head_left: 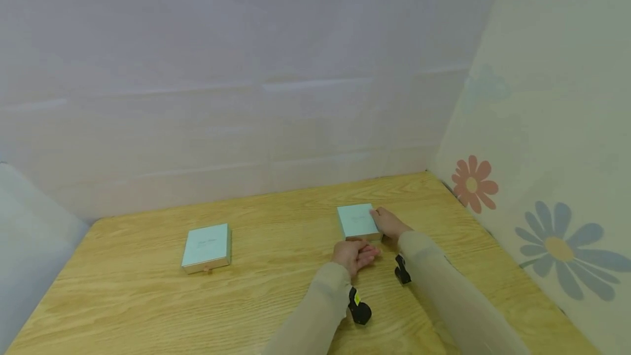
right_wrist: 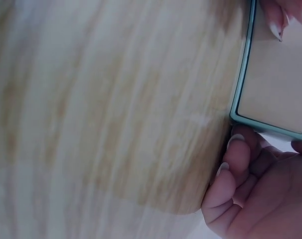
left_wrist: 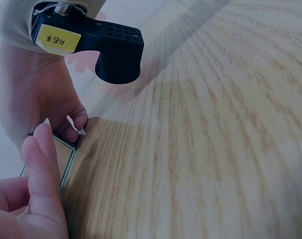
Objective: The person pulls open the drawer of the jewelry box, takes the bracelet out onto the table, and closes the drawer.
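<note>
box gripped by right hand; whether pinched by left hand alongside can't be told; skewing risked by uneven pressure!

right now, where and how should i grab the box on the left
I'd probably grip the left box across its left and right sides, coming from above: it lies flat with both sides clear, and a small tab sticks out at the front.

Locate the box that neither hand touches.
In the head view, the untouched box lies on the left of the table, left of the left hand and the other box.
</note>
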`<state>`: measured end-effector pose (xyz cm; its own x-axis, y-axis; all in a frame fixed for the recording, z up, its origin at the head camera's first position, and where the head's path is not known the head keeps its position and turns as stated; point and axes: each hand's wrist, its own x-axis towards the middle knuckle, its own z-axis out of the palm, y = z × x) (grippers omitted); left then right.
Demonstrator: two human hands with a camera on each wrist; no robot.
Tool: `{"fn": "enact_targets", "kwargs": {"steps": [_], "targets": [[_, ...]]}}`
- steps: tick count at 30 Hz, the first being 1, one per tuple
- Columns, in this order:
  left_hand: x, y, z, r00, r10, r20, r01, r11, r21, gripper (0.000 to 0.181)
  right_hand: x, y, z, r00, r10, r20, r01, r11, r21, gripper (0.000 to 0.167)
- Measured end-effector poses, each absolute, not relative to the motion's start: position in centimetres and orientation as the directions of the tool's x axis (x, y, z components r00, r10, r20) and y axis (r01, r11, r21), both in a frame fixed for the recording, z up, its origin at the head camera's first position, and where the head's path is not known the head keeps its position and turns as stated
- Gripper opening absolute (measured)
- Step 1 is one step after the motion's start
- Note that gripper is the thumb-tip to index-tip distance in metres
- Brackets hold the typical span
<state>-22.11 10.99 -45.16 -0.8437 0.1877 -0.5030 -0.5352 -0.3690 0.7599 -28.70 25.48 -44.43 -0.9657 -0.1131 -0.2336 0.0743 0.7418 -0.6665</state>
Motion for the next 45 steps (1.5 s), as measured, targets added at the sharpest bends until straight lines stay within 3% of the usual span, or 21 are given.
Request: {"fn": "enact_targets", "kwargs": {"steps": [16, 45], "targets": [[-22.0, 10.9, -45.3, -0.837, 0.192, -0.513, -0.547, -0.338, 0.766, 0.019, -28.4, 25.1, -43.9, -0.952, -0.095, -0.290, 0.133, 0.724, -0.677, 0.052], [-20.9, 10.9, -44.7, -0.847, 0.189, -0.498, -0.532, -0.333, 0.778, 0.019, -28.5, 25.3, -44.0, -0.951, -0.107, -0.289, 0.118, 0.738, -0.664, 0.054]]}}
